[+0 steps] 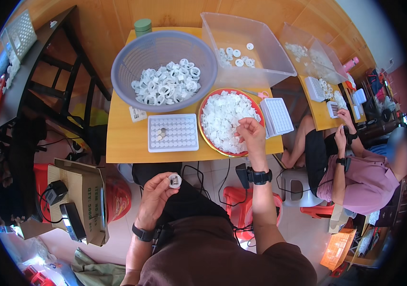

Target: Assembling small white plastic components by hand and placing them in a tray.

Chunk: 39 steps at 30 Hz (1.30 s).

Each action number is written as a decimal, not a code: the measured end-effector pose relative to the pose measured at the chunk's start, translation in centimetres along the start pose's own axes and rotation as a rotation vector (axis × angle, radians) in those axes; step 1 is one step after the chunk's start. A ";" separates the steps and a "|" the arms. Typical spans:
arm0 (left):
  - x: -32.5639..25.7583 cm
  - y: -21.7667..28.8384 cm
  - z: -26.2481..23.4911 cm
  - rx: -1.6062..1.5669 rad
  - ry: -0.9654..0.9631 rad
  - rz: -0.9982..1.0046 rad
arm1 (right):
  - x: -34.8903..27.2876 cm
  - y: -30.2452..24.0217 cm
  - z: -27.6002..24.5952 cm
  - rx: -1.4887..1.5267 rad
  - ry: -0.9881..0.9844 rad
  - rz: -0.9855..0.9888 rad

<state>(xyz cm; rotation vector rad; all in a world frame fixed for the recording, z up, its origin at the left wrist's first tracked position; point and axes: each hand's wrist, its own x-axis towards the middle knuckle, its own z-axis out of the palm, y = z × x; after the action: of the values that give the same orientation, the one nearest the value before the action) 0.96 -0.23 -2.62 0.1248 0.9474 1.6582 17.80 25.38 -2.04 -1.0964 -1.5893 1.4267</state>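
Note:
My left hand (158, 193) is held over my lap, below the table edge, and grips a small white round part (174, 180) between thumb and fingers. My right hand (250, 134) reaches over a red round tray (205, 100) heaped with small white flat pieces (222, 117), its fingers pinched at the pile; whether a piece is between them I cannot tell. A white grid tray (173, 132) with several filled cells lies on the wooden table (122, 143), left of the red tray. A grey-blue basket (132, 62) of white ring parts stands behind it.
A clear plastic bin (265, 47) with a few white rings sits at the back right, beside stacked white grid trays (278, 117). A green-lidded jar (142, 26) stands at the far edge. A person (356, 171) works at another table on the right. A cardboard box (82, 190) lies on the floor at left.

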 end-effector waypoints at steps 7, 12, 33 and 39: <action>0.3 0.1 0.9 -0.062 -0.095 -0.042 | -1.6 -2.4 0.6 0.592 -0.184 0.242; 0.5 1.1 3.4 -0.102 -0.266 -0.163 | -3.9 -3.6 2.9 0.783 -0.435 0.299; -0.5 2.5 3.4 -0.019 -0.286 -0.106 | -7.2 -4.5 7.1 0.513 -0.714 0.282; -0.7 2.6 3.1 0.233 -0.259 -0.005 | -7.1 -6.0 6.8 0.164 -0.861 0.285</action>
<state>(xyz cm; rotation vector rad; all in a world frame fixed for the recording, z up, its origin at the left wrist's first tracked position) 0.83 0.74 1.37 0.4829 0.9372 1.4799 13.43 16.07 3.26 -0.6416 -1.8571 2.3855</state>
